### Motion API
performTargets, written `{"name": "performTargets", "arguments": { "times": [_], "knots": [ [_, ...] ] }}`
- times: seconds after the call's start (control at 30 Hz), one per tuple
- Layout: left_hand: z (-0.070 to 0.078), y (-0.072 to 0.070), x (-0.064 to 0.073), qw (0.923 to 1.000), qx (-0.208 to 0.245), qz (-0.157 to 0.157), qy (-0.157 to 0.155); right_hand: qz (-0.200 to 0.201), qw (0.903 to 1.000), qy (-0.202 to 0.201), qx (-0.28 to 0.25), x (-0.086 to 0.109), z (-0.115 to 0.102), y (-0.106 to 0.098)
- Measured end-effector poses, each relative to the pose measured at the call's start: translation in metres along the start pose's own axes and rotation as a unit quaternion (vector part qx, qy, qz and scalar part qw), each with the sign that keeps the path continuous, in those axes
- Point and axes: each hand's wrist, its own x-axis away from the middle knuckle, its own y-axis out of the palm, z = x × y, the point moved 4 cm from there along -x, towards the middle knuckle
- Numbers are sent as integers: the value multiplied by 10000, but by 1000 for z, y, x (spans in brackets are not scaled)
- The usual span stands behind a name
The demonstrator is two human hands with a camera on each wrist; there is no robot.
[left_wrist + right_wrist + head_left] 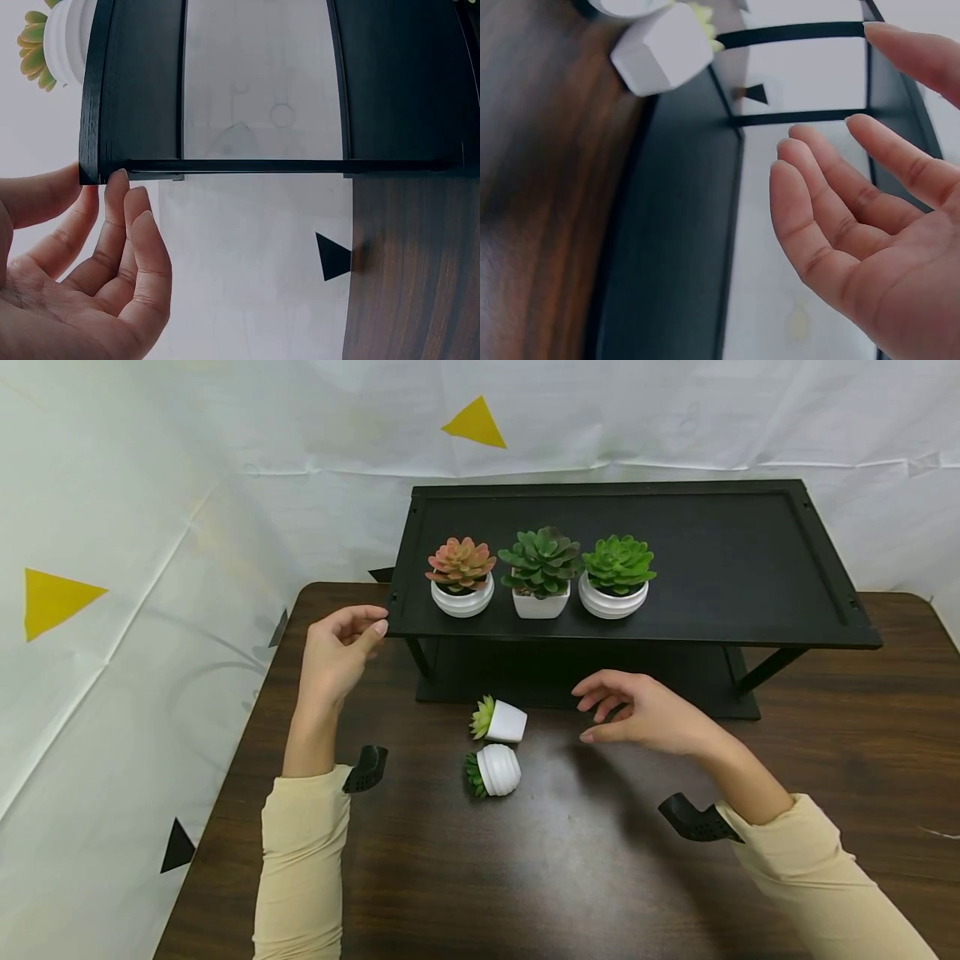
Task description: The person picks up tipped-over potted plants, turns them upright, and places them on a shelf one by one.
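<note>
Pinching black shelf (720,560) by its left front corner with left hand (337,652), hovering before it with right hand (645,712) loosely spread; probably steadying it, next needing a grasp on tipped succulents (499,768) in front of it

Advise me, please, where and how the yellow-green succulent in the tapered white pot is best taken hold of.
Probably by the tapered white pot, from the right: it lies on its side, base rightward, yellow-green pointed leaves facing left, with the round white ringed pot close on its near side.
</note>
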Motion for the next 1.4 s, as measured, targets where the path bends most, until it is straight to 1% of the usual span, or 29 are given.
{"name": "performTargets", "arguments": {
  "times": [0.23,0.5,0.67,0.97,1.17,1.4],
  "knots": [
    [-1,0,0,10000,10,8,-1,-228,9996,-104,104,-11,7,18],
    [-1,0,-1,10000,13,8,6,-347,9992,-94,199,-20,13,34],
    [0,0,0,10000,5,-4,32,-428,9984,-228,305,-24,14,46],
    [1,0,-1,10000,22,-4,17,-444,9969,-418,499,-33,14,67],
    [-1,0,-1,10000,23,11,9,-385,9961,-407,674,-37,14,77],
    [-1,0,-1,10000,28,8,29,-318,9958,-424,747,-39,14,85]
  ]
}}
